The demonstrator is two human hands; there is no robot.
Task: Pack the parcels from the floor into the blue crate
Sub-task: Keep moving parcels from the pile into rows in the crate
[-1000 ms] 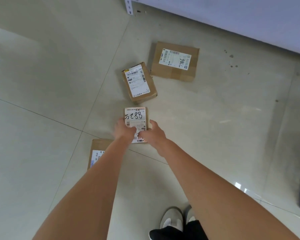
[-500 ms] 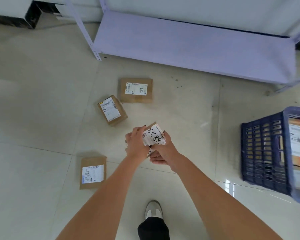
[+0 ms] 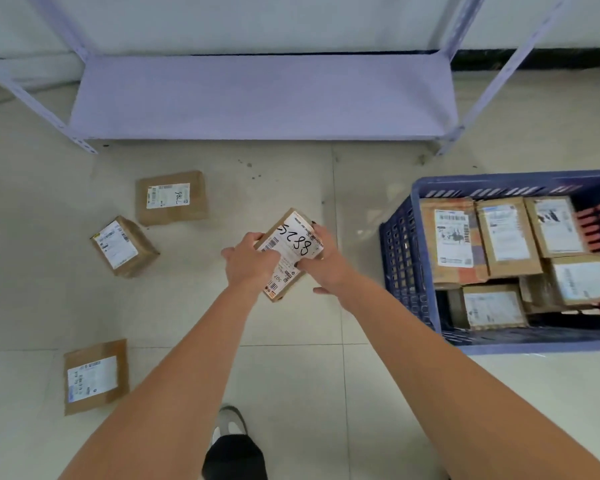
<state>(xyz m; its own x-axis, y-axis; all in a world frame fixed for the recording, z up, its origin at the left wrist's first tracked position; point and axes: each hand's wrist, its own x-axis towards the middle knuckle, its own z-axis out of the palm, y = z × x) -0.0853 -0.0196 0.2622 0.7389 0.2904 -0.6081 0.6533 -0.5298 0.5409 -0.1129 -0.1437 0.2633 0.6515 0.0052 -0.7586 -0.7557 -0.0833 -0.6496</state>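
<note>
One small parcel [image 3: 290,251], label marked 5288, held in mid-air above the floor [image 3: 291,375], left of the blue crate [image 3: 406,265] and apart from it. Left hand [image 3: 250,263] grips its left edge, fingers wrapped over the top; right hand [image 3: 324,258] grips its right edge, fingers curled around the side. Parcel is tilted, label up.

Blue crate sits on the floor, holding six parcels visible: three side by side along its far part, three nearer; more may be hidden.

Three parcels on the floor, all well left of the crate: one marked 786 [image 3: 171,197] farthest from the camera, one tilted box [image 3: 123,245] just beside it and nearer the camera, one flat box [image 3: 96,375] nearest the camera, apart from the other two.

One pale purple shelf unit [image 3: 257,98] behind the crate and floor parcels, against the wall. One shoe [image 3: 231,420] visible at bottom, left of the crate.
</note>
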